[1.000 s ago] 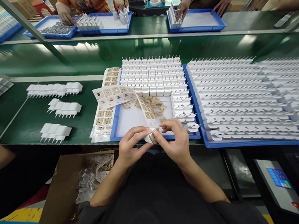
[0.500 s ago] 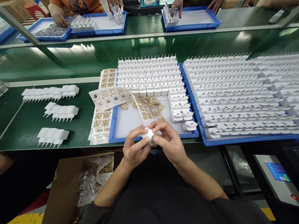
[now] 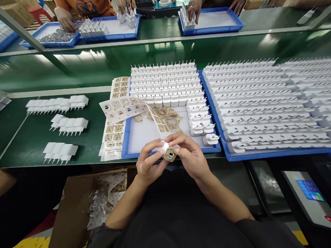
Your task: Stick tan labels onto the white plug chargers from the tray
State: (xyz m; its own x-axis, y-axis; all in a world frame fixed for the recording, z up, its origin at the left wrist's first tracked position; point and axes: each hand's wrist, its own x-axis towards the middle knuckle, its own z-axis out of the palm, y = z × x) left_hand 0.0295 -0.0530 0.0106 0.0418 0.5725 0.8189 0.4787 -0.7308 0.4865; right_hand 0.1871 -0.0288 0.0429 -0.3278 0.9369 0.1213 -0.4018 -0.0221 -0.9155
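Note:
Between both hands, just over the front rim of a blue tray (image 3: 129, 154), is a white plug charger (image 3: 170, 154) with a tan patch with a small dark cutout on the face toward me. My left hand (image 3: 147, 165) grips its left side between thumb and fingers. On the other side, my right hand (image 3: 191, 157) has its thumb at the tan face's edge and fingers over the top. Loose tan pieces (image 3: 167, 112) lie in the tray in front of my hands. A partly used label sheet (image 3: 123, 108) bends across the tray's left edge. White chargers (image 3: 165, 85) fill the tray's back.
On the right, another blue tray (image 3: 239, 157) is packed with chargers. Three rows of chargers (image 3: 57, 103) sit on the green bench at left. Below it stands a cardboard box (image 3: 59, 218) of scraps; a screen device (image 3: 310, 194) is at lower right. Other people's hands work at trays opposite.
The charger has turned in my hands, so its tan face now shows more fully. My right thumb has shifted from over that face to its right edge.

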